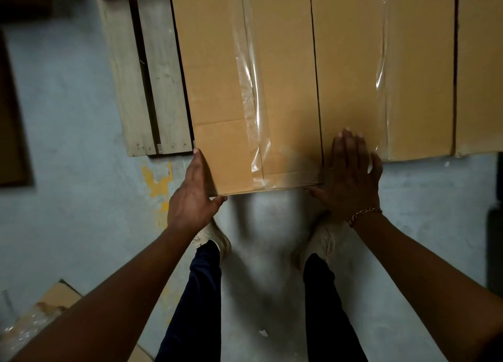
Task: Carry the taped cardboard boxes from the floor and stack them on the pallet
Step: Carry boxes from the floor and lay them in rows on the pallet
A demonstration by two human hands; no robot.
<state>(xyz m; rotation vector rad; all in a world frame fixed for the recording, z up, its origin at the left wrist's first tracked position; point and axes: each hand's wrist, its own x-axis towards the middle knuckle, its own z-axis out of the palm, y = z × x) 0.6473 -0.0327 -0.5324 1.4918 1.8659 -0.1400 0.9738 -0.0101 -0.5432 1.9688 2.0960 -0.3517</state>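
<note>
A brown cardboard box (217,70) with clear tape along its top seam lies on the wooden pallet (152,89), its near end sticking out past the pallet's edge. My left hand (194,195) presses flat against the box's near left corner, thumb under the front edge. My right hand (351,179) lies flat with straight fingers at the near right corner, partly on a second taped box (353,62) beside it. A third box (481,62) follows on the right.
Grey concrete floor (68,117) with a yellow paint patch (158,182) lies around the pallet. My feet (215,239) stand just in front of the boxes. Another taped cardboard box (40,318) lies on the floor at lower left. Dark objects sit along both side edges.
</note>
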